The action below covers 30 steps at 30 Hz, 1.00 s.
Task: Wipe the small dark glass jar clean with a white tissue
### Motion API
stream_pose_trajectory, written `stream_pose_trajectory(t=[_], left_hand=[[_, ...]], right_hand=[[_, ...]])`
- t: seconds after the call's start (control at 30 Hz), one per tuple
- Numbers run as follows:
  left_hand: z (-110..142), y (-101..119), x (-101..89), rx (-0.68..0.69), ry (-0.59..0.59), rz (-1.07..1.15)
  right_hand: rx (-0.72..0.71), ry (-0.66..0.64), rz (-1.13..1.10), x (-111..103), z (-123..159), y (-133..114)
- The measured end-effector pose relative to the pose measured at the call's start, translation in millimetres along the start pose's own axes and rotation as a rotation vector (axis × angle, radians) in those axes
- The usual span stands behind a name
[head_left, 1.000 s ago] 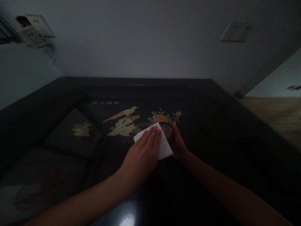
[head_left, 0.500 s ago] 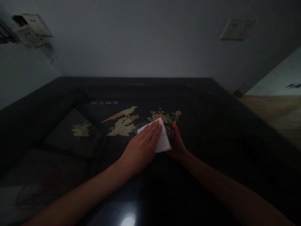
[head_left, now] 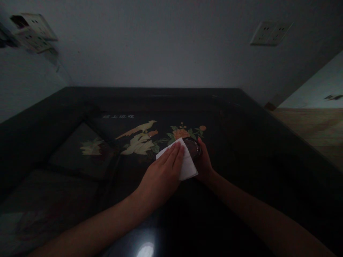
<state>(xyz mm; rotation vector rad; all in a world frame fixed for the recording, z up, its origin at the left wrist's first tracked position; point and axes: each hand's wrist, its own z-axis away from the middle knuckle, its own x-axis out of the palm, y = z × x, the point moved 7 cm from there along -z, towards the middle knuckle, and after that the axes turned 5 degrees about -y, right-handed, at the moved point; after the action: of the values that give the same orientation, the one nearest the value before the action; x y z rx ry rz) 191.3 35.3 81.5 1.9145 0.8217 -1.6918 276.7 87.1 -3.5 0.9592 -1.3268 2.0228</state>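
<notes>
My left hand (head_left: 164, 170) presses a folded white tissue (head_left: 188, 167) with its fingers straight and held together. The tissue lies against a dark round object with a shiny rim (head_left: 193, 147), perhaps glass; its kind is too dark to make out. My right hand (head_left: 204, 159) grips that object from its right side, thumb up along the rim. The tissue and my left fingers cover its left and near parts. Both hands are over a glossy black table (head_left: 166, 105), in front of an inlaid bird and flower picture (head_left: 142, 139).
A pale wall (head_left: 160, 46) rises behind the table's back edge. Wall sockets (head_left: 271, 33) sit at the right, and more sockets (head_left: 37, 32) are at the upper left. Wooden floor (head_left: 316, 123) shows beyond the right edge. The light is dim.
The tissue and my left hand have shifted slightly down toward me. More of the round object's shiny rim now shows. My right hand still holds it.
</notes>
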Motion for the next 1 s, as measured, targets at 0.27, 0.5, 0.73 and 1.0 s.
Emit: stream_pose_trajectory(t=[0.27,0.5,0.73,1.0], left_hand=[[7.7,12.7,-4.6,-0.001,-0.03,-0.059],[12.4,24.7,-4.9,0.043,-0.005,-0.086],[14.1,32.1,-1.8,0.081,0.032,-0.111],[13.7,40.2,4.3,0.134,0.085,-0.117]], right_hand=[[0.049,-0.013,-0.001,1.0,-1.2,3.0],[0.072,-0.004,0.023,5.4,2.0,-1.5],[0.085,0.001,-0.017,6.1,1.8,1.0],[0.037,-0.041,0.095,1.7,-3.5,1.0]])
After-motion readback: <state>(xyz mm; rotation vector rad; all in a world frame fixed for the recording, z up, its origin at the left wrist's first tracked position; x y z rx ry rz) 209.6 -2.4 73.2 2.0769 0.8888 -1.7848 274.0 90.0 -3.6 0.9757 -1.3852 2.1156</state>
